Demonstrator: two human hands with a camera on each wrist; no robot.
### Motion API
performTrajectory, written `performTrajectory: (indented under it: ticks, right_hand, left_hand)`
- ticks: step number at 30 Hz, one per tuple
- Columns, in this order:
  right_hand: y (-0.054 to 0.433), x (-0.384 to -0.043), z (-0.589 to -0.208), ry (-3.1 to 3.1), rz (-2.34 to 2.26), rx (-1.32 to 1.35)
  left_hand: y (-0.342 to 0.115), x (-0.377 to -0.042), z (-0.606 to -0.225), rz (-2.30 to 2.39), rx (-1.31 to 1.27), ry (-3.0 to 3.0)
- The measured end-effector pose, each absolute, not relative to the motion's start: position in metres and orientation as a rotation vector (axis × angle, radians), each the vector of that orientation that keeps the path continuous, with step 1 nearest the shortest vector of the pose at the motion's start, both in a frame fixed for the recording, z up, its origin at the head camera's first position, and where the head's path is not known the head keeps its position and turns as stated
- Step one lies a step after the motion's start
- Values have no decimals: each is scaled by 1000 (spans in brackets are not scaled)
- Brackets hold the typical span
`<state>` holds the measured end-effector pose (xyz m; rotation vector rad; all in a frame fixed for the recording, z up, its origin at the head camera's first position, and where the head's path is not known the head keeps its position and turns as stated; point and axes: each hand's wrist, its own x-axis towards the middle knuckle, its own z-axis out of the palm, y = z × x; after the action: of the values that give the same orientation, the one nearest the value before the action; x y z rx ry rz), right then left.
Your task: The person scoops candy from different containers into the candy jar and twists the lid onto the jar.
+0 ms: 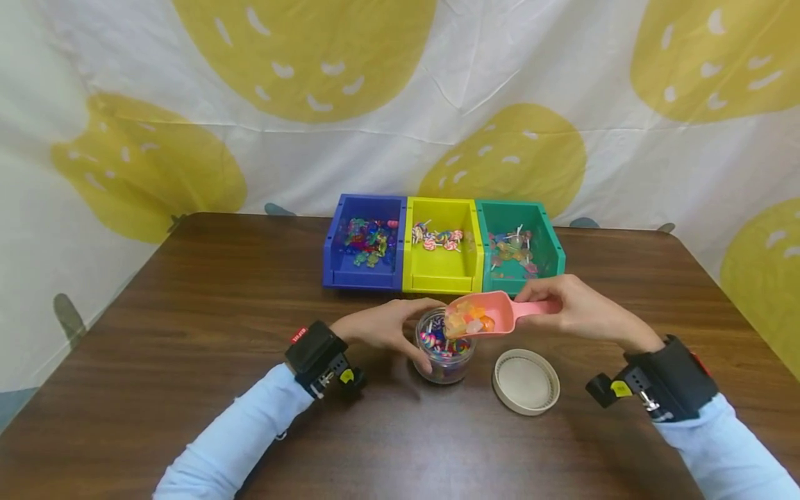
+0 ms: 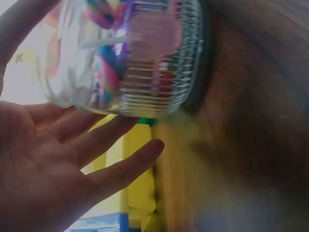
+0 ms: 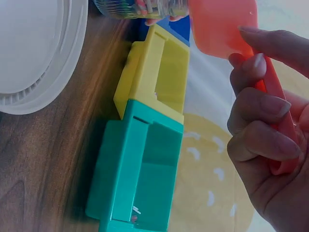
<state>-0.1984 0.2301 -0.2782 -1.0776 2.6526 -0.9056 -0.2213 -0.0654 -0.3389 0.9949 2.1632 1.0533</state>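
Note:
My left hand (image 1: 389, 329) holds a clear jar (image 1: 446, 371) upright on the table, thumb on the near side and fingers behind. In the left wrist view the jar (image 2: 120, 104) has ribbed walls, with small colourful swirl lollipops inside. My right hand (image 1: 571, 314) grips the handle of a pink scoop (image 1: 502, 310), fingers wrapped round it in the right wrist view. Orange, yellow and whitish translucent pieces (image 1: 470, 319) lie in the scoop, whose front edge overlaps the jar's mouth. Beside the jar lies a round white lid (image 1: 526, 382).
Three joined bins stand behind the jar: a blue bin (image 1: 362, 279) with colourful translucent pieces, a yellow bin (image 1: 442, 283) with swirl lollipops, and a green bin (image 1: 553, 243) with pale pieces. A patterned cloth (image 1: 375, 160) hangs behind the wooden table (image 1: 187, 333).

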Motion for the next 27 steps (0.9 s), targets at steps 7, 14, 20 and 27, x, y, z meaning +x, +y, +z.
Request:
performTrajectory:
  ticks: [7, 14, 20, 27]
  right_hand:
    - [228, -197, -271, 2703, -803, -1050]
    - [224, -195, -263, 2778, -685, -1223]
    - [219, -191, -256, 2821, -611, -1337]
    - [212, -187, -248, 2835, -540, -1402]
  left_hand:
    - [-62, -221, -343, 1049, 977, 2173]
    - [-62, -223, -346, 1059, 976, 2169]
    - [-62, -223, -346, 1061, 973, 2156]
    - [-63, -223, -345, 1047, 965, 2158]
